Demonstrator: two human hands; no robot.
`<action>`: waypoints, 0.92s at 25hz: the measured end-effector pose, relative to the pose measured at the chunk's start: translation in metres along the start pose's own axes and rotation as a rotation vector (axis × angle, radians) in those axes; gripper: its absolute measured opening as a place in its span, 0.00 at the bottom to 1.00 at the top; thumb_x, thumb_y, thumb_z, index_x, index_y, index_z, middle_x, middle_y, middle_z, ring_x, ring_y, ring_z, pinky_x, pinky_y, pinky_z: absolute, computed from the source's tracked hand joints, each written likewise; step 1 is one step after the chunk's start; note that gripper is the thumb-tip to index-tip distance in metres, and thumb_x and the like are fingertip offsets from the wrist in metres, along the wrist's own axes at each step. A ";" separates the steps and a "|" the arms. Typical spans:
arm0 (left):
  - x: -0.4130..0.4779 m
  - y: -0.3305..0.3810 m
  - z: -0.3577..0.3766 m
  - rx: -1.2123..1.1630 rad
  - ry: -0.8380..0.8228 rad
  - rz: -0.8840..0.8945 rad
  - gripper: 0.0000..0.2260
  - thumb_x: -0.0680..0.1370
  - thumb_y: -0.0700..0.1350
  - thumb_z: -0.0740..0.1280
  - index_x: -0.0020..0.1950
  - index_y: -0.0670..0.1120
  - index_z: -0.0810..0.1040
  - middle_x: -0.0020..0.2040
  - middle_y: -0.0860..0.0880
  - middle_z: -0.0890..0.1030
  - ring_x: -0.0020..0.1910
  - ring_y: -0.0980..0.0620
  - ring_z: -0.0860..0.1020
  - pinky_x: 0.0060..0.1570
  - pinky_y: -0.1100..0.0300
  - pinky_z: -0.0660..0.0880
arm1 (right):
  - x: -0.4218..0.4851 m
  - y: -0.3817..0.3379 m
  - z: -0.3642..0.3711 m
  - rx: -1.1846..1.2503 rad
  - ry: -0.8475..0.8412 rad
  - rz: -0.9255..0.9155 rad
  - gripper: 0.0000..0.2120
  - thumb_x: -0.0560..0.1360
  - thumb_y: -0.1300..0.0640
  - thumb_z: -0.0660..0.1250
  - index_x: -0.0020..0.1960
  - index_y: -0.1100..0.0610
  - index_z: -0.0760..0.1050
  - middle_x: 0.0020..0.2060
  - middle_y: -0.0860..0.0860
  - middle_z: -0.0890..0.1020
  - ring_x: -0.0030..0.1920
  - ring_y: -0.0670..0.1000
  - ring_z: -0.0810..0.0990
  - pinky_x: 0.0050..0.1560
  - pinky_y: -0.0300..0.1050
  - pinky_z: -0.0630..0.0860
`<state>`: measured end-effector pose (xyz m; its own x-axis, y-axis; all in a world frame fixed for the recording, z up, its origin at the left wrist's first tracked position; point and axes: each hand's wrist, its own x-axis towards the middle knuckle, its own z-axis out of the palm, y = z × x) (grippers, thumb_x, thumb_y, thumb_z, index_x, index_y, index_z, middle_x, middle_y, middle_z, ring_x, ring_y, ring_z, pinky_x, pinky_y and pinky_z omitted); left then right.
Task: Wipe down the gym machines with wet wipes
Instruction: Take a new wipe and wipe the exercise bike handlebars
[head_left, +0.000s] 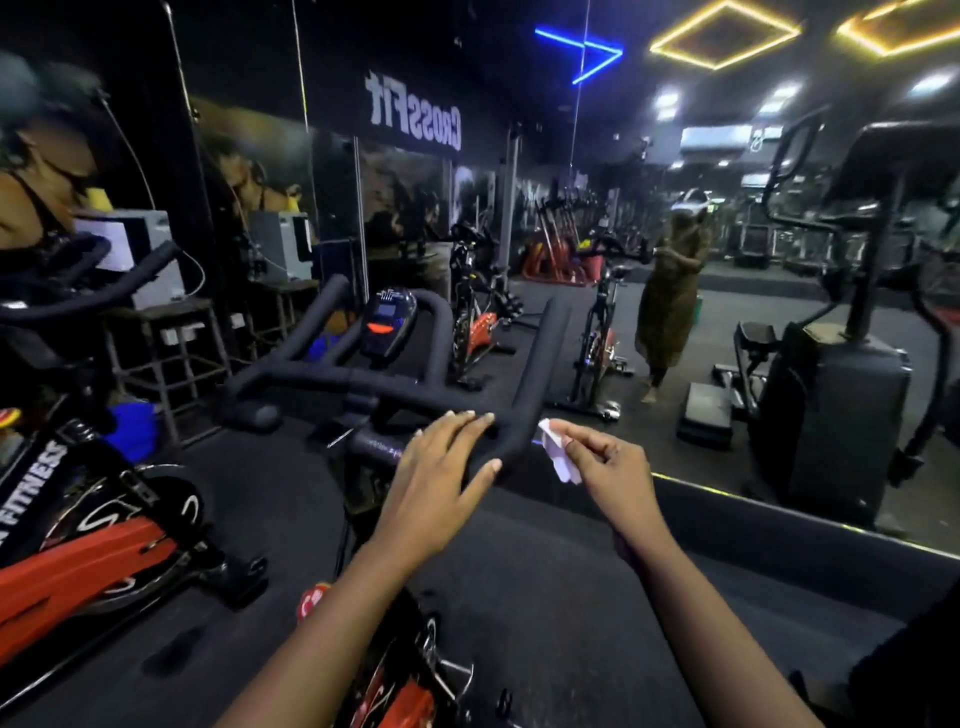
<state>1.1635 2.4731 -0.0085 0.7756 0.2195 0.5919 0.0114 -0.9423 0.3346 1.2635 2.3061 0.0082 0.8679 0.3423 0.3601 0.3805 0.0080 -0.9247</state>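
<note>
Left hand (441, 467) rests with straight fingers on the handlebar (395, 387). Right hand (602, 462) pinches the wipe (558, 452) just beside the bar's right end. Wiped surfaces cannot be told apart; the neighbouring bike (93, 530) probably remains.

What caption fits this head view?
Left hand rests on the bike handlebar; right hand pinches a wet wipe beside it.

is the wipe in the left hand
No, the wipe is pinched in the right hand, while the left hand rests on the bike handlebar.
</note>
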 end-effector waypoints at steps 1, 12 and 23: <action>0.016 -0.001 0.010 0.051 -0.021 -0.011 0.32 0.74 0.64 0.46 0.73 0.51 0.66 0.72 0.50 0.68 0.73 0.50 0.63 0.73 0.50 0.57 | 0.019 0.003 0.000 -0.019 -0.019 -0.012 0.11 0.75 0.59 0.66 0.49 0.44 0.81 0.41 0.44 0.85 0.43 0.42 0.80 0.46 0.37 0.74; -0.042 -0.046 -0.004 -0.082 0.329 -0.441 0.34 0.70 0.66 0.60 0.74 0.58 0.56 0.73 0.57 0.60 0.72 0.61 0.58 0.71 0.58 0.57 | 0.089 -0.004 0.083 -0.118 -0.623 -0.325 0.12 0.75 0.65 0.65 0.53 0.54 0.81 0.38 0.40 0.84 0.34 0.27 0.74 0.37 0.23 0.67; -0.036 -0.049 0.025 -0.337 0.375 -0.643 0.53 0.56 0.68 0.71 0.76 0.55 0.54 0.73 0.59 0.62 0.73 0.61 0.60 0.70 0.66 0.58 | 0.094 -0.002 0.132 -0.413 -0.910 -0.913 0.14 0.74 0.61 0.59 0.55 0.55 0.81 0.51 0.51 0.83 0.53 0.53 0.81 0.51 0.51 0.77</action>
<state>1.1509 2.5053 -0.0644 0.4186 0.8175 0.3955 0.1454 -0.4902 0.8594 1.3025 2.4618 0.0272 -0.2002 0.8635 0.4629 0.9096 0.3393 -0.2396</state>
